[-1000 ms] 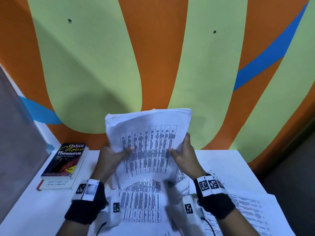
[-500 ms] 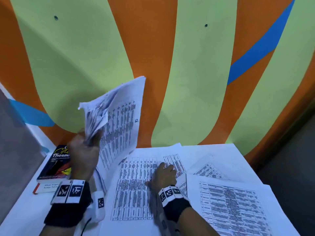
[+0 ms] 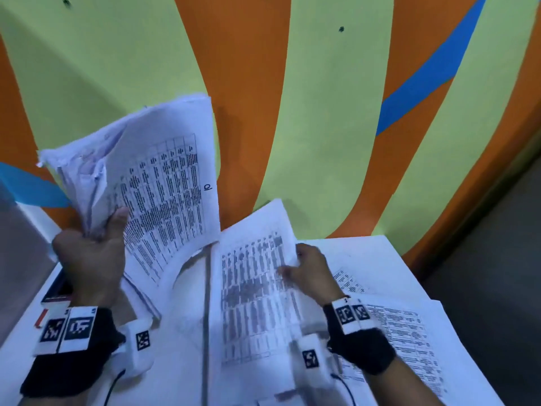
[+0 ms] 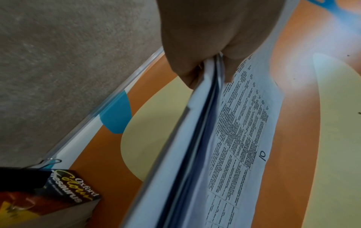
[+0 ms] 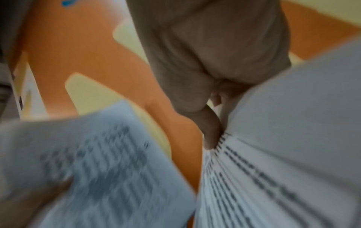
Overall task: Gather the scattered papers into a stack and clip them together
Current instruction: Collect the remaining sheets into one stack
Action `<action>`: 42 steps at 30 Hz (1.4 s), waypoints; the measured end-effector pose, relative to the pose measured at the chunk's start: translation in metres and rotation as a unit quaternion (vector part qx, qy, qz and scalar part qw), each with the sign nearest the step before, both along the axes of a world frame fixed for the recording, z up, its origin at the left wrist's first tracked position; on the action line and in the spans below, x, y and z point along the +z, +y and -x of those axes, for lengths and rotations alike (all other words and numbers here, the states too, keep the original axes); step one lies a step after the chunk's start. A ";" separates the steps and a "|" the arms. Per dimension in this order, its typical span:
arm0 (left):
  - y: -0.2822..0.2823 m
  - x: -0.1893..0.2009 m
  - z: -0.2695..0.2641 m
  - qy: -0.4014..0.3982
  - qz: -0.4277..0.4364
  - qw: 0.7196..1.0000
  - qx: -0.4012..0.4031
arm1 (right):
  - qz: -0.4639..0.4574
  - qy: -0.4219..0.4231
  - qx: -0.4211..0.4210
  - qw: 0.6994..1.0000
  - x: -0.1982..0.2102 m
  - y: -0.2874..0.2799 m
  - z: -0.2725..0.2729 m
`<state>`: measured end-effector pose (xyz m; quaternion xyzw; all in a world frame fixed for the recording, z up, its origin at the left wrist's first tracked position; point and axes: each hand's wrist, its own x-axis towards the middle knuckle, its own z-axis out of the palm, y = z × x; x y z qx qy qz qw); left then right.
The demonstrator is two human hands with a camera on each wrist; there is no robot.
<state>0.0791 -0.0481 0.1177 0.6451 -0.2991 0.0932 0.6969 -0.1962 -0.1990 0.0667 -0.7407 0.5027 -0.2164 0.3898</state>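
Note:
My left hand [image 3: 96, 244] grips a thick stack of printed papers [image 3: 152, 177] and holds it upright above the table's left side; the left wrist view shows thumb and fingers pinching the stack's edge [image 4: 215, 80]. My right hand [image 3: 304, 268] pinches the right edge of a single printed sheet [image 3: 251, 288] and lifts it, tilted, off the table. In the right wrist view the thumb [image 5: 210, 128] presses on that sheet [image 5: 273, 154]. More printed sheets [image 3: 404, 332] lie on the table at the right. A black binder clip [image 4: 25, 174] sits on the book at the left.
A white table [image 3: 366, 253] stands against an orange, green and blue wall [image 3: 322, 112]. The Oxford thesaurus [image 4: 64, 194] lies on other books at the table's left edge, mostly hidden behind my left hand in the head view. A grey partition [image 4: 58, 61] runs along the left.
The right hand has left the stack, dropped to the table and now lifts a loose sheet. The left hand swung the stack left, then tilted it back toward the middle.

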 end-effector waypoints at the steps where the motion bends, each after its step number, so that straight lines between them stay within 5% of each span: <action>1: 0.001 0.000 -0.003 0.007 0.001 1.000 0.007 | 0.021 -0.001 0.021 1.000 0.014 -0.013 0.021; 3: 0.001 0.002 -0.005 0.020 0.003 1.000 0.019 | 0.018 0.030 0.075 0.997 0.044 -0.037 0.064; 7: -0.004 0.007 0.002 0.017 -0.024 0.999 0.035 | -0.011 0.252 0.212 0.944 0.072 -0.081 0.134; 13: -0.015 0.002 0.019 0.042 -0.024 0.999 0.004 | -0.009 0.466 0.235 0.853 -0.002 -0.083 0.149; 20: -0.022 -0.002 0.034 0.030 -0.051 0.998 -0.020 | 0.104 0.468 0.263 0.837 -0.061 -0.069 0.151; 23: -0.024 -0.004 0.041 0.028 -0.069 0.997 -0.026 | 0.086 0.456 0.253 0.849 -0.059 -0.067 0.146; 28: -0.027 -0.006 0.048 0.046 -0.078 0.995 -0.033 | -0.035 0.357 0.199 0.912 -0.050 -0.063 0.140; 32: -0.025 -0.007 0.043 0.061 -0.066 0.996 -0.029 | -0.006 0.425 0.243 0.872 -0.037 -0.058 0.126; 35: -0.024 -0.004 0.041 0.062 -0.058 0.996 -0.029 | 0.122 0.450 0.279 0.839 -0.029 -0.054 0.102; 42: -0.018 0.004 0.040 0.058 -0.046 0.997 -0.022 | 0.230 0.404 0.433 0.772 -0.056 -0.049 0.055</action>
